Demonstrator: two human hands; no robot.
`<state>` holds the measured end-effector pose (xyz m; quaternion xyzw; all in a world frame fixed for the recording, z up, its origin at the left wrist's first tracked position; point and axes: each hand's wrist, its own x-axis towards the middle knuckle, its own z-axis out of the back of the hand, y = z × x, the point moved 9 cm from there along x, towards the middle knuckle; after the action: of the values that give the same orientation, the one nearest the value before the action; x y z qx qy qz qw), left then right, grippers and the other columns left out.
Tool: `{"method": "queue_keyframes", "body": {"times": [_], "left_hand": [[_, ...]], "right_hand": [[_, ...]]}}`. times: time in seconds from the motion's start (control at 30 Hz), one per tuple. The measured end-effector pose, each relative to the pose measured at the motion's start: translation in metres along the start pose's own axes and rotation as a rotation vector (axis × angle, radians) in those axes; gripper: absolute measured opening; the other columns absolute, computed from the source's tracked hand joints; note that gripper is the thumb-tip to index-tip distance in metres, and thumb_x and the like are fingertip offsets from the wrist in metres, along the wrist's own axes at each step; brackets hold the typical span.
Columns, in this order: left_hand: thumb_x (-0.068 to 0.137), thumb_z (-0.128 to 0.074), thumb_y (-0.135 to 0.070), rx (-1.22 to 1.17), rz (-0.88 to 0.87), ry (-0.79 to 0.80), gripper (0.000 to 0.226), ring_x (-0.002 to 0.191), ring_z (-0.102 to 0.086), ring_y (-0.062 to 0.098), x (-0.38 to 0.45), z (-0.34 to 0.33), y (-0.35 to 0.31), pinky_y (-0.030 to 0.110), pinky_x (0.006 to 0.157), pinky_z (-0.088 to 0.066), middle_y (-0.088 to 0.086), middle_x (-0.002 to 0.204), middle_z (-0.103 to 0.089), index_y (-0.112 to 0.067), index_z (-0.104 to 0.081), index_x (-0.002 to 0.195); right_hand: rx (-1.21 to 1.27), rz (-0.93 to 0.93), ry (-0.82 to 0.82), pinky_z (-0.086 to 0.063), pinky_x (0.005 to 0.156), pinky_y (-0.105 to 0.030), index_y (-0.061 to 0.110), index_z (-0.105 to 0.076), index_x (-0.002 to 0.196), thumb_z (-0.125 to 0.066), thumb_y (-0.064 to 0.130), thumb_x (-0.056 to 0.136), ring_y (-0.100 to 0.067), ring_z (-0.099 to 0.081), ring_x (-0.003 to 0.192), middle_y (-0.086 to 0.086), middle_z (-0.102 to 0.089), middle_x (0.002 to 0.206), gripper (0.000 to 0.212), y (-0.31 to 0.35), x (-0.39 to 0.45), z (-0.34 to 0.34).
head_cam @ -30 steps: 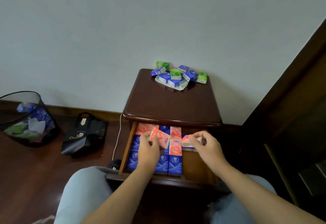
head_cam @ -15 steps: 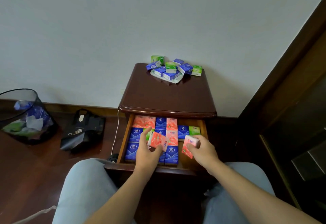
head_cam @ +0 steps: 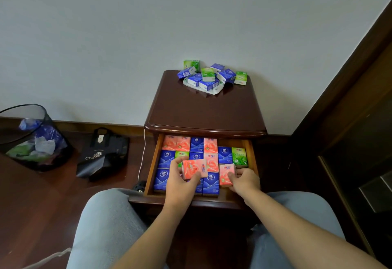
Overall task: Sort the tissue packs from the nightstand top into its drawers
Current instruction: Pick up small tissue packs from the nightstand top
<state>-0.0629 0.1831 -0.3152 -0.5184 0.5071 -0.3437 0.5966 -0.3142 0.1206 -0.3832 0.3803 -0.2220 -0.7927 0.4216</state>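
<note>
Head view: the left hand point(head_cam: 180, 180) pinches a pink pack point(head_cam: 194, 168) above the open drawer point(head_cam: 153, 163), likely seeking a slot among the rows. The right hand point(head_cam: 244, 180) grips another pink pack point(head_cam: 227, 174), setting it into the gap at the drawer's right. Blue and green packs point(head_cam: 212, 76) wait on the surface point(head_cam: 203, 109) by the wall.

Two bare forearms enter from 6 o'clock — no sleeves visible, no watch, bracelet or rings on show. Left hand point(head_cam: 180, 186) and right hand point(head_cam: 244, 180) ungloved; nails too small to judge. Legs clad in light blue-grey trousers point(head_cam: 104, 226), plain smooth fabric, soft creases over the knees — one knee at 7 o'clock, the other at 5 o'clock. No logos or markings seen on the clothing.
</note>
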Motion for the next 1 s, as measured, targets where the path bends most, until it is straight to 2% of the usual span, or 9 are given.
{"method": "queue_keyframes", "body": {"times": [0.1, 0.2, 0.37, 0.5, 0.57, 0.7, 0.83, 0.9, 1.0], "left_hand": [[0.085, -0.085, -0.022, 0.049, -0.002, -0.026, 0.049, 0.103, -0.073, 0.006, 0.0, 0.002, 0.001, 0.035, 0.078, -0.066, -0.007, 0.117, -0.069, -0.043, -0.052, 0.115], [0.079, -0.09, -0.026, 0.062, -0.008, -0.048, 0.05, 0.099, -0.072, -0.002, 0.001, 0.002, 0.002, 0.033, 0.075, -0.066, -0.007, 0.113, -0.07, -0.037, -0.053, 0.111], [0.074, -0.093, -0.034, 0.108, -0.013, -0.067, 0.051, 0.092, -0.072, -0.001, 0.001, 0.004, 0.004, 0.03, 0.067, -0.065, -0.005, 0.107, -0.068, -0.029, -0.052, 0.105], [0.078, -0.089, -0.033, 0.145, -0.017, -0.068, 0.046, 0.089, -0.071, -0.005, 0.0, 0.004, 0.005, 0.031, 0.066, -0.065, -0.005, 0.106, -0.067, -0.026, -0.051, 0.103], [0.082, -0.086, -0.034, 0.155, -0.011, -0.068, 0.042, 0.089, -0.071, -0.004, 0.001, 0.004, 0.004, 0.025, 0.063, -0.063, -0.005, 0.107, -0.067, -0.028, -0.051, 0.105], [0.088, -0.08, -0.032, 0.064, 0.101, -0.026, 0.034, 0.095, -0.075, 0.011, 0.005, 0.0, 0.007, 0.032, 0.068, -0.065, -0.002, 0.115, -0.068, -0.031, -0.056, 0.111], [0.093, -0.076, -0.026, -0.179, 0.28, -0.002, 0.029, 0.099, -0.076, 0.024, 0.009, -0.016, 0.014, 0.043, 0.078, -0.066, 0.009, 0.114, -0.074, -0.021, -0.064, 0.119], [0.098, -0.07, -0.021, -0.352, 0.365, 0.064, 0.028, 0.091, -0.077, 0.024, 0.009, -0.038, 0.015, 0.041, 0.076, -0.065, 0.014, 0.107, -0.078, -0.009, -0.065, 0.123], [0.104, -0.059, -0.018, -0.539, 0.451, 0.195, 0.031, 0.087, -0.077, 0.024, 0.005, -0.081, 0.011, 0.039, 0.078, -0.065, 0.021, 0.108, -0.077, 0.004, -0.067, 0.125]], "right_hand": [[-0.123, 0.027, -0.068, -0.063, 0.085, -0.049, 0.017, -0.07, 0.119, -0.077, 0.038, 0.092, -0.028, -0.073, 0.101, -0.007, -0.074, 0.115, 0.035, 0.004, -0.002, 0.002], [-0.094, -0.001, -0.083, -0.064, 0.08, -0.049, 0.017, -0.066, 0.115, -0.077, 0.037, 0.092, -0.03, -0.076, 0.092, -0.007, -0.073, 0.111, 0.032, 0.002, 0.0, 0.001], [-0.082, 0.011, -0.093, -0.064, 0.08, -0.049, 0.025, -0.059, 0.101, -0.077, 0.037, 0.092, -0.029, -0.075, 0.093, -0.006, -0.072, 0.111, 0.024, 0.003, 0.001, 0.001], [-0.127, 0.028, -0.066, -0.065, 0.081, -0.048, 0.022, -0.066, 0.115, -0.073, 0.036, 0.095, -0.027, -0.075, 0.095, -0.005, -0.072, 0.114, 0.025, 0.003, -0.002, 0.002], [-0.169, 0.048, -0.048, -0.065, 0.08, -0.047, 0.021, -0.067, 0.121, -0.071, 0.035, 0.097, -0.025, -0.075, 0.097, -0.004, -0.072, 0.117, 0.028, 0.007, -0.006, 0.006], [-0.226, 0.164, -0.049, -0.065, 0.078, -0.042, 0.026, -0.061, 0.123, -0.072, 0.031, 0.096, -0.018, -0.073, 0.098, 0.001, -0.07, 0.118, 0.03, 0.027, -0.018, 0.026], [-0.113, 0.48, 0.1, -0.063, 0.078, -0.026, 0.035, -0.055, 0.133, -0.081, 0.024, 0.088, -0.005, -0.067, 0.106, 0.012, -0.063, 0.131, 0.053, 0.054, -0.043, 0.036], [-0.017, 0.62, 0.229, -0.059, 0.087, -0.022, 0.039, -0.048, 0.141, -0.088, 0.033, 0.08, 0.0, -0.066, 0.109, 0.018, -0.058, 0.137, 0.074, 0.065, -0.062, 0.038], [0.093, 0.775, 0.264, -0.052, 0.1, -0.019, 0.042, -0.043, 0.146, -0.094, 0.052, 0.067, 0.001, -0.06, 0.125, 0.021, -0.055, 0.142, 0.094, 0.08, -0.08, 0.049]]}}
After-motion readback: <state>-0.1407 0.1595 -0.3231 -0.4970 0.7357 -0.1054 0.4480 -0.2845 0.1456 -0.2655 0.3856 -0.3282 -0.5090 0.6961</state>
